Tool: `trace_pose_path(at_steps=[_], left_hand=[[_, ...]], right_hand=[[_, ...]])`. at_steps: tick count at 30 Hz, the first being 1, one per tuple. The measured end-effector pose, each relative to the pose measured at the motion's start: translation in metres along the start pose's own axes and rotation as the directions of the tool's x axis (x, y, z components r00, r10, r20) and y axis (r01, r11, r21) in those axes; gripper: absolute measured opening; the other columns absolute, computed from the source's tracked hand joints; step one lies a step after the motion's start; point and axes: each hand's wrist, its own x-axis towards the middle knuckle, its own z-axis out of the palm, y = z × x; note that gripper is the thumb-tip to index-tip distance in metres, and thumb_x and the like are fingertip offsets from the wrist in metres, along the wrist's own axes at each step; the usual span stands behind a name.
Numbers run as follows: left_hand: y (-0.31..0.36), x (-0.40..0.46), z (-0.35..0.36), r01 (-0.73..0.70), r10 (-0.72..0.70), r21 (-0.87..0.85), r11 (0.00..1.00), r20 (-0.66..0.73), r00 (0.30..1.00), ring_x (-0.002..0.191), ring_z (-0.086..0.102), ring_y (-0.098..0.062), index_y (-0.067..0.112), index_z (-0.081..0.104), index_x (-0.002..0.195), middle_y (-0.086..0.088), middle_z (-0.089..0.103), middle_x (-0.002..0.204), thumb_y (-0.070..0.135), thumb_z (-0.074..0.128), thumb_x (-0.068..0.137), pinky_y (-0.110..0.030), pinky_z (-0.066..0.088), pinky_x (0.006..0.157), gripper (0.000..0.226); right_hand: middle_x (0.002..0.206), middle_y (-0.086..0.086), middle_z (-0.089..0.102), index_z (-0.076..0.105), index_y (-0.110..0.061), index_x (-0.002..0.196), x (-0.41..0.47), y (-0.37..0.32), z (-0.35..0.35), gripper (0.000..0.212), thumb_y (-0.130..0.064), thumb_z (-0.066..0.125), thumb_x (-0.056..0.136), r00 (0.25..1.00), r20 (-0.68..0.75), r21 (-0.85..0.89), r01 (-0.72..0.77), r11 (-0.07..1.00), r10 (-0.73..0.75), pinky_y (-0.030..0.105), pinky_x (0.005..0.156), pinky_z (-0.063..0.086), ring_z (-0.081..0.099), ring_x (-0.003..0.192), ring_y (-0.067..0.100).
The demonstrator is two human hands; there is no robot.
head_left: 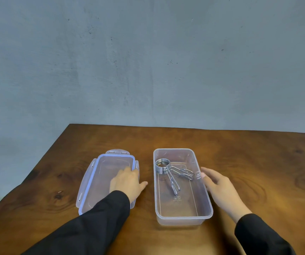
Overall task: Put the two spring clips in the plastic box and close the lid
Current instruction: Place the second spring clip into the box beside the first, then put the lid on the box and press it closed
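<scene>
The clear plastic box (203,214) stands open on the wooden table, right of centre. Chrome spring clips (163,167) lie in its far half; the coils overlap and the wire handles point toward me. The clear lid (92,181) with a blue seal lies upside down to the left of the box. My left hand (127,183) rests flat on the lid's right edge, fingers inside the lid and thumb out over the table. My right hand (219,186) lies against the outside of the box's right wall, thumb at the rim, holding nothing.
The wooden table (258,162) ends at a far edge against a grey wall. Its left edge runs diagonally close to the lid. Black sleeves cover both of my forearms.
</scene>
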Motion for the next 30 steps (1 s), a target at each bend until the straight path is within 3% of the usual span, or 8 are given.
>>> trace_pose_path(at_steps=[10, 13, 17, 20, 23, 25, 28, 30], left_hand=[[0.008, 0.004, -0.021, -0.079, 0.046, 0.271, 0.959, 0.126, 0.991, 0.111, 0.065, -0.028, 0.015, 0.062, 0.128, -0.011, 0.065, 0.122, 0.019, 0.067, 0.093, -0.038, 0.054, 0.097, 0.036], [0.009, 0.001, -0.07, 0.033, -0.04, 0.085, 0.996, 0.083, 0.996, 0.095, 0.065, -0.029, 0.011, 0.064, 0.116, -0.013, 0.068, 0.112, 0.014, 0.06, 0.092, -0.037, 0.053, 0.08, 0.025], [-0.005, 0.001, -0.15, 0.012, -0.077, -0.352, 0.936, -0.171, 0.982, 0.058, 0.045, -0.029, 0.008, 0.046, 0.063, -0.01, 0.054, 0.061, 0.021, 0.05, 0.089, -0.035, 0.032, 0.053, 0.03], [0.001, -0.015, -0.195, -0.138, -0.043, -0.744, 0.654, -0.218, 0.975, 0.056, 0.056, -0.026, -0.003, 0.042, 0.069, -0.013, 0.062, 0.065, 0.022, 0.05, 0.081, -0.036, 0.041, 0.057, 0.029], [0.029, -0.039, -0.208, -0.222, 0.029, -0.953, 0.205, -0.221, 0.975, 0.059, 0.067, -0.036, 0.001, 0.049, 0.074, -0.025, 0.073, 0.084, 0.008, 0.046, 0.088, -0.042, 0.054, 0.057, 0.016], [0.047, -0.052, -0.201, -0.21, 0.064, -0.977, 0.04, -0.207, 0.976, 0.061, 0.066, -0.035, 0.006, 0.052, 0.08, -0.028, 0.072, 0.089, 0.005, 0.043, 0.091, -0.04, 0.056, 0.056, 0.014], [0.055, -0.056, -0.17, -0.106, 0.034, -0.994, -0.012, -0.107, 0.994, 0.061, 0.064, -0.033, 0.004, 0.054, 0.084, -0.027, 0.071, 0.087, 0.009, 0.042, 0.095, -0.037, 0.055, 0.055, 0.017], [0.05, -0.051, -0.139, -0.06, -0.014, -0.986, 0.152, -0.063, 0.998, 0.061, 0.057, -0.027, -0.002, 0.053, 0.08, -0.024, 0.063, 0.076, 0.019, 0.048, 0.098, -0.035, 0.049, 0.057, 0.029]], right_hand=[[0.113, -0.025, 0.072, 0.071, -0.034, 0.12, -0.006, -0.002, 0.003, 0.024, -0.032, 0.056, 0.102, 0.999, 0.046, 0.077, 0.015, 0.997, -0.019, 0.006, 0.078, 0.045, 0.063, 0.105, -0.008], [0.122, -0.013, 0.07, 0.067, -0.026, 0.129, -0.006, 0.0, 0.003, 0.033, -0.038, 0.055, 0.101, 1.0, -0.018, 0.025, -0.012, 1.0, 0.012, 0.023, 0.09, 0.049, 0.063, 0.115, 0.008], [0.122, -0.003, 0.068, 0.066, -0.018, 0.127, -0.009, -0.024, -0.01, 0.032, -0.033, 0.055, 0.101, 0.949, -0.31, 0.045, 0.068, 0.997, -0.051, 0.029, 0.092, 0.044, 0.06, 0.115, 0.015], [0.12, -0.008, 0.069, 0.063, -0.024, 0.131, -0.01, -0.057, -0.022, 0.034, -0.037, 0.051, 0.102, 0.949, -0.294, 0.084, 0.146, 0.986, -0.115, 0.029, 0.089, 0.056, 0.066, 0.106, 0.009], [0.122, -0.004, 0.071, 0.054, -0.025, 0.141, -0.011, -0.086, -0.024, 0.045, -0.046, 0.049, 0.101, 0.999, 0.017, 0.328, 0.032, 0.944, -0.039, 0.034, 0.088, 0.059, 0.072, 0.101, 0.011], [0.113, 0.007, 0.076, 0.064, -0.021, 0.13, -0.015, -0.095, -0.024, 0.043, -0.048, 0.046, 0.103, 0.978, 0.21, 0.498, -0.093, 0.862, -0.016, 0.043, 0.088, 0.058, 0.074, 0.094, 0.022], [0.085, 0.012, 0.069, 0.071, -0.008, 0.101, -0.017, -0.087, -0.027, 0.048, -0.05, 0.049, 0.101, 0.986, 0.163, 0.512, -0.114, 0.851, 0.034, 0.042, 0.07, 0.051, 0.062, 0.07, 0.026], [0.072, 0.012, 0.059, 0.065, 0.001, 0.087, -0.016, -0.075, -0.031, 0.056, -0.052, 0.053, 0.098, 0.995, 0.078, 0.404, -0.09, 0.91, 0.063, 0.042, 0.062, 0.043, 0.051, 0.063, 0.025]])
